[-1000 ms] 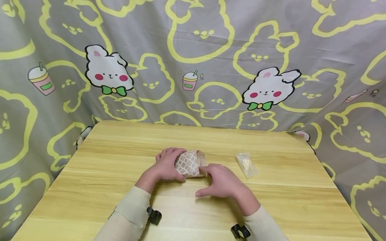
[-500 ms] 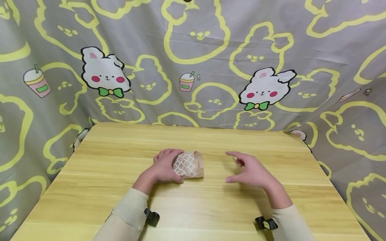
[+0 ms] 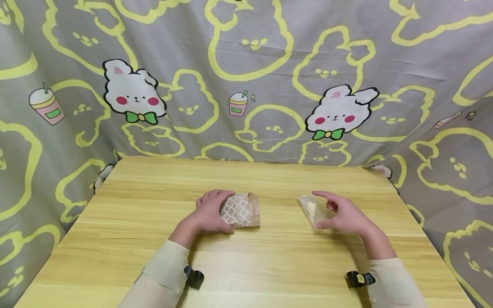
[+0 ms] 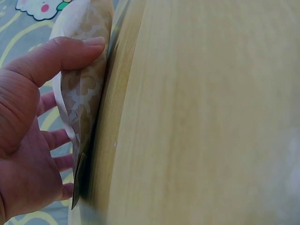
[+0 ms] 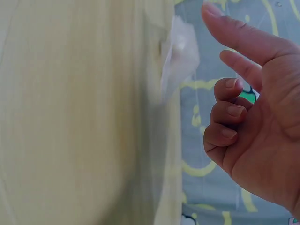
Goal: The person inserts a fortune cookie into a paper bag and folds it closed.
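A flat brown paper bag point(image 3: 239, 210) with a white lattice print lies on the table, its folded-edged mouth facing right. My left hand point(image 3: 211, 213) grips its left end, thumb on the near side and fingers along the far side. In the left wrist view, the thumb presses over the edge of the printed paper point(image 4: 84, 91). To the right lies a small clear plastic bag point(image 3: 309, 210) with something pale inside. Over its right side hovers my right hand point(image 3: 348, 216), thumb and index finger spread apart, the other fingers loosely curled, with nothing held.
The light wood table point(image 3: 246, 265) has its far edge against a grey curtain point(image 3: 269, 51) with yellow outlines and rabbit prints. More curtain hangs along both sides. Dark wrist cameras sit on each forearm, the right one point(image 3: 360, 279) low over the table.
My right hand has drawn away from the paper bag's mouth and moved right to the plastic bag, its thumb and index finger spreading. My left hand still holds the paper bag in place.
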Available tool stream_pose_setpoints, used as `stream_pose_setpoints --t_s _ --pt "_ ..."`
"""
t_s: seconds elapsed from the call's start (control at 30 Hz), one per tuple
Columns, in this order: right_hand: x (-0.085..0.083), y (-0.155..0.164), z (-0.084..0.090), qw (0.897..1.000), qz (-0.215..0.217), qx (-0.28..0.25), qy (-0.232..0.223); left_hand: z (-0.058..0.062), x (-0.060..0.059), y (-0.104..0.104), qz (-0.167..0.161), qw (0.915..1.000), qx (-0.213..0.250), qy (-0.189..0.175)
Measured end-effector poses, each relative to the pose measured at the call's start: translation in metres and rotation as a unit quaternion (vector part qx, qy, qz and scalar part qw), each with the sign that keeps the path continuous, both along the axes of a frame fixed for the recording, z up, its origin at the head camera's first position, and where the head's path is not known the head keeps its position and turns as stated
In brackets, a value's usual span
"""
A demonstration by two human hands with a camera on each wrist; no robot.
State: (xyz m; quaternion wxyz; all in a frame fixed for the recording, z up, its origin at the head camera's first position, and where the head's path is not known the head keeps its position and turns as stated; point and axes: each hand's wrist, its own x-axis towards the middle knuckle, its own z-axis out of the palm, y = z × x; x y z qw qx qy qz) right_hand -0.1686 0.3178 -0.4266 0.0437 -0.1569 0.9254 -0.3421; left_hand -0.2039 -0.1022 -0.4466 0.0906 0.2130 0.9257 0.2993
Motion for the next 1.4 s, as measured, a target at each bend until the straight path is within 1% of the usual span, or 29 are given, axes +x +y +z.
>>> stream_pose_setpoints --t_s 0.17,0.33,0.53,0.63,0.77,0.9,0.97,1.23,1.4 --pt "-0.004 0.011 -0.009 1.000 -0.004 -0.001 0.001 0.000 -0.001 0.001 -0.001 1.0000 -0.002 0.000" --pt "-0.004 0.013 -0.015 1.000 -0.019 0.015 -0.005 -0.001 -0.001 0.001 0.000 1.0000 -0.002 -0.001" --pt "-0.005 0.009 -0.019 0.999 -0.034 0.034 -0.005 0.000 0.000 0.001 0.000 1.0000 -0.002 -0.001" --pt "-0.007 0.004 -0.020 0.998 -0.041 0.053 0.002 0.000 -0.001 0.001 0.000 1.0000 -0.002 -0.001" --pt "-0.010 -0.005 -0.021 0.996 -0.055 0.063 0.002 0.000 -0.001 0.001 0.000 1.0000 -0.001 -0.002" --pt "-0.012 -0.009 -0.021 0.996 -0.062 0.060 -0.002 0.000 0.001 0.000 0.002 1.0000 -0.003 -0.006" --pt "-0.012 -0.008 -0.021 0.997 -0.064 0.049 -0.003 0.000 0.001 0.000 0.002 1.0000 -0.004 -0.005" --pt "-0.010 0.006 -0.024 0.997 -0.068 0.017 -0.016 0.001 0.000 0.000 0.002 1.0000 -0.001 -0.004" --pt "-0.010 0.012 -0.026 0.997 -0.066 0.023 -0.027 0.000 -0.001 0.000 0.001 1.0000 -0.001 -0.004"
